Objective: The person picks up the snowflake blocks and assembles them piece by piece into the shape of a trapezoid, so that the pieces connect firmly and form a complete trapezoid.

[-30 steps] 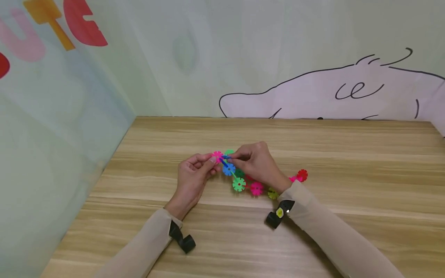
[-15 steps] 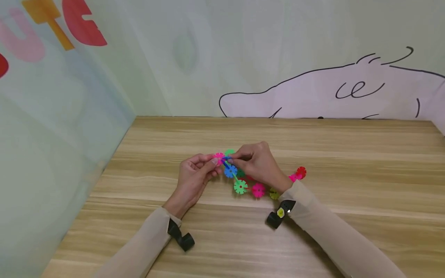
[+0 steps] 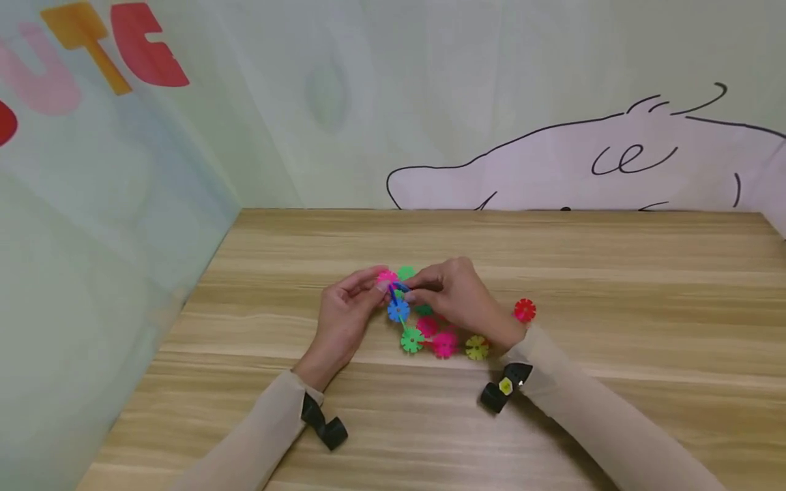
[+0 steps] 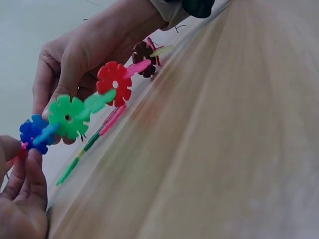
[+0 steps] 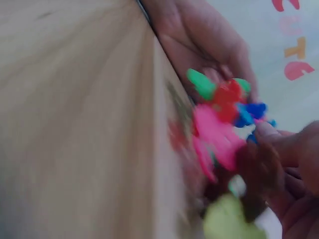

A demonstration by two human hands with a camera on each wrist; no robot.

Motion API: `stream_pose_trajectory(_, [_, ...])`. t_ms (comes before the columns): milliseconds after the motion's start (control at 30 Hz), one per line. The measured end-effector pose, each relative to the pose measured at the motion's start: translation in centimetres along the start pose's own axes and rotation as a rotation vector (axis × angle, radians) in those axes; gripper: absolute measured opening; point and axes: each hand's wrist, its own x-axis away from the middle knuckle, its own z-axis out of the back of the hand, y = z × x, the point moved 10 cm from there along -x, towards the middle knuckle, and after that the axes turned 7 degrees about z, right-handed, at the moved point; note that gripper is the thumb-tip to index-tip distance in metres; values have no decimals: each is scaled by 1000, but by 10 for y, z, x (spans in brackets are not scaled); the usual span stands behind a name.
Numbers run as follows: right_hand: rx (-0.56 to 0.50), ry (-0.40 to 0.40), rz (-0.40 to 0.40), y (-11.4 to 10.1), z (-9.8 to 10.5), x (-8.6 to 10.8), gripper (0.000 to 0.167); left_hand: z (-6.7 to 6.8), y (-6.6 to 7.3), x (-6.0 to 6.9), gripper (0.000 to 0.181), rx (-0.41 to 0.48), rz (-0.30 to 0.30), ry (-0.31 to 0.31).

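My left hand (image 3: 345,317) pinches a pink notched disc (image 3: 387,279) between thumb and fingers. From the right, my right hand (image 3: 465,298) pinches a dark blue disc (image 3: 400,286) that touches the pink one. Below them hangs a linked chain with a light blue disc (image 3: 398,310), a green disc (image 3: 412,339), a pink disc (image 3: 445,344) and a yellow disc (image 3: 477,348). A red disc (image 3: 525,310) shows beside the right wrist. In the left wrist view, a green disc (image 4: 69,117) and a red disc (image 4: 114,83) are joined in a row.
The chain lies over a wooden table (image 3: 276,252). Behind the table stands a pale backdrop (image 3: 295,123) with a line drawing, and coloured letters mark its left side. Each wrist wears a black strap, the right one (image 3: 505,387) with a yellow mark.
The light blue and green discs have swung slightly down and left. The right hand has dropped a little, and more of the yellow disc shows. Both hands keep their pinch.
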Motion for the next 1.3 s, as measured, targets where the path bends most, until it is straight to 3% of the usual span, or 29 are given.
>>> stream_pose_trajectory(100, [43, -36, -30, 4, 9, 3, 15, 0, 2, -1, 31, -55, -17, 13])
stream_pose_trajectory(333, [165, -5, -133, 27, 32, 10, 18, -1, 2, -1, 31, -94, -20, 10])
stream_pose_trajectory(567, [250, -71, -143, 36, 18, 6, 23, -5, 0, -1, 37, -177, -8, -39])
stream_pose_trajectory(767, [352, -105, -158, 36, 7, 4, 27, -8, 0, 0, 39, -183, -6, -81])
stream_pose_trajectory(900, [330, -92, -197, 38, 7, 5, 24, -10, 0, 0, 38, -195, -7, -98])
stream_pose_trajectory(1300, [23, 54, -328, 46, 25, 18, 19, -9, 0, 0, 43, -174, 0, -94])
